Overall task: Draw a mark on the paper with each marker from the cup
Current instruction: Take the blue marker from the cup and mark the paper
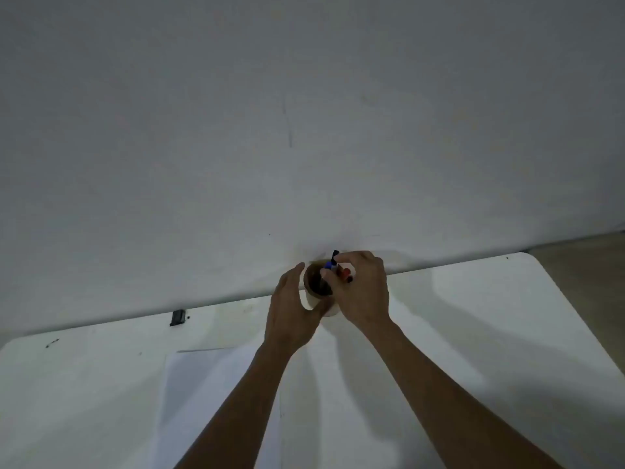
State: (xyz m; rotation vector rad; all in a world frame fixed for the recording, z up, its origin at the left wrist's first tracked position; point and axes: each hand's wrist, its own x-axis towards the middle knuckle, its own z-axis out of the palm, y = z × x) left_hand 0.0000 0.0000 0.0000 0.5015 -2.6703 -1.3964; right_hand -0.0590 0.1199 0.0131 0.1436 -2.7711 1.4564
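Note:
A white paper cup [313,292] with a brown inside stands at the far edge of the white table, close to the wall. My left hand [292,309] wraps around the cup's left side. My right hand [363,289] is over the rim, fingers closed on the markers [333,265] that stick out of the cup: a blue-capped one, a black one and a red one [345,273]. Which of them the fingers pinch I cannot tell. A white sheet of paper [216,401] lies on the table below and left of the cup, partly under my left forearm.
The white table [473,316] runs along a plain grey wall [304,113]. A small black clip-like object [178,317] sits at the table's far edge on the left. The table's rounded right corner and some floor show at the far right.

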